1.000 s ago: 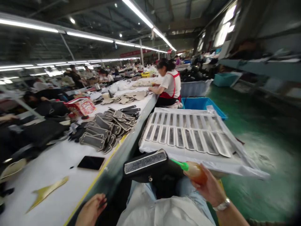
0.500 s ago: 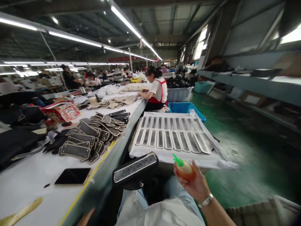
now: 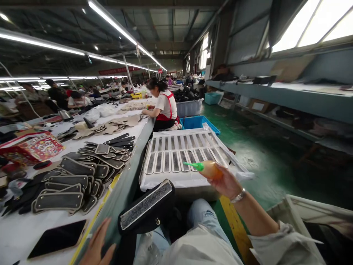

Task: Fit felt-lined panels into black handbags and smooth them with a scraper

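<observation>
My right hand (image 3: 224,181) is wrapped round a squeeze bottle (image 3: 211,170) of amber liquid, its green nozzle pointing left over the panel board. At the lower left, my left hand (image 3: 98,241) has its fingers apart and holds nothing, by the table edge near a phone (image 3: 57,238). A black bag (image 3: 149,206) with a grey speckled, pale-edged strip on top rests by my knees, between the two hands. Beyond it lies a white-covered board (image 3: 165,179) with two rows of grey panels framed in white.
On the table (image 3: 11,224) at left lie a pile of dark studded leather straps (image 3: 59,200) and a red patterned box (image 3: 41,147). A co-worker (image 3: 165,105) in a red apron sits ahead. Behind the board stands a blue crate (image 3: 200,123); a pale bin (image 3: 292,213) is at right.
My right hand has raised the squeeze bottle, and its nozzle now points left over the panels. More of my left hand has come into view. The whole view has turned to the right.
</observation>
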`<state>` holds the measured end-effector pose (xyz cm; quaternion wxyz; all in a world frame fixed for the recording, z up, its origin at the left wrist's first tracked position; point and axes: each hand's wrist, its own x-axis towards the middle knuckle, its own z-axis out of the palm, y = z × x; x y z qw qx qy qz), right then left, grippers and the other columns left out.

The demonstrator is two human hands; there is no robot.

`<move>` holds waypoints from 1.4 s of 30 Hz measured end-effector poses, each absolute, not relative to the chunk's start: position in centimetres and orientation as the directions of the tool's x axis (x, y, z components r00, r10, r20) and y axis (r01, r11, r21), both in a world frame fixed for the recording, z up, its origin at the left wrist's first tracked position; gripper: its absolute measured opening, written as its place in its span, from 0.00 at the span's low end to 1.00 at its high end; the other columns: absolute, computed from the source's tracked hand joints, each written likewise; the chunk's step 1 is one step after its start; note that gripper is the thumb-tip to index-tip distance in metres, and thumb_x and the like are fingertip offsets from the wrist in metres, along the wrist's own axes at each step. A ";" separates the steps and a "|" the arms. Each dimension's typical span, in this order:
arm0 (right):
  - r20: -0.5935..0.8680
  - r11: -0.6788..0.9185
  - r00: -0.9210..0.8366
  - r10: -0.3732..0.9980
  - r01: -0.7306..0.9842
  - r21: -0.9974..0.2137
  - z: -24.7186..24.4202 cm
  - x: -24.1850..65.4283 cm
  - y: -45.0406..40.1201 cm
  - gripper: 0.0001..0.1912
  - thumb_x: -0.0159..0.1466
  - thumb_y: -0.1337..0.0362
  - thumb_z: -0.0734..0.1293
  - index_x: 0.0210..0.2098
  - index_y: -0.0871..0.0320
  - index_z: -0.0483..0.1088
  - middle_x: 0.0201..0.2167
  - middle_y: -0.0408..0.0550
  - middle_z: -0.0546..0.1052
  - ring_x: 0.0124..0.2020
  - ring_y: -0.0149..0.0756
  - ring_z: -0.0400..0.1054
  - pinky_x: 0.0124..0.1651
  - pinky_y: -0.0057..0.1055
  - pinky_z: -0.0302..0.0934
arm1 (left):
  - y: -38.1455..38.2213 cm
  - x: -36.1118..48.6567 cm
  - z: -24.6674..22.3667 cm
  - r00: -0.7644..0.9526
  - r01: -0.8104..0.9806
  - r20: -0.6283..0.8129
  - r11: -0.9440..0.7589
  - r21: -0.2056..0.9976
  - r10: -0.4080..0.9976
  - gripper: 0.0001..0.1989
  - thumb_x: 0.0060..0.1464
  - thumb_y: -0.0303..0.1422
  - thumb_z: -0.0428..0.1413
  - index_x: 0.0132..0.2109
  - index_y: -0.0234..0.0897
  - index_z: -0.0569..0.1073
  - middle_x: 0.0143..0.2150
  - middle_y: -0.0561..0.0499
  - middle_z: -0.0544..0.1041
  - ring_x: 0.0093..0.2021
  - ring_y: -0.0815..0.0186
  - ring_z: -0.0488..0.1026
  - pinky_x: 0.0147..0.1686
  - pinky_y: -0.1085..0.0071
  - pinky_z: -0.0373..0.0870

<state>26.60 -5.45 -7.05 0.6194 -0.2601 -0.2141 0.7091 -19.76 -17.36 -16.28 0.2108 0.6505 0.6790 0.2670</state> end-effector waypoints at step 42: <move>-0.176 -0.258 -0.253 0.951 -0.344 -0.903 -2.6 20.2 2.2 0.19 0.52 0.61 0.73 0.42 0.60 0.72 0.41 0.51 0.76 0.39 0.38 0.70 0.38 0.31 0.69 | -11.9 -18.6 -21.7 -0.138 0.344 0.094 -0.041 0.938 0.986 0.52 0.44 0.45 0.61 0.67 0.43 0.37 0.64 0.41 0.56 0.61 0.50 0.58 0.60 0.52 0.55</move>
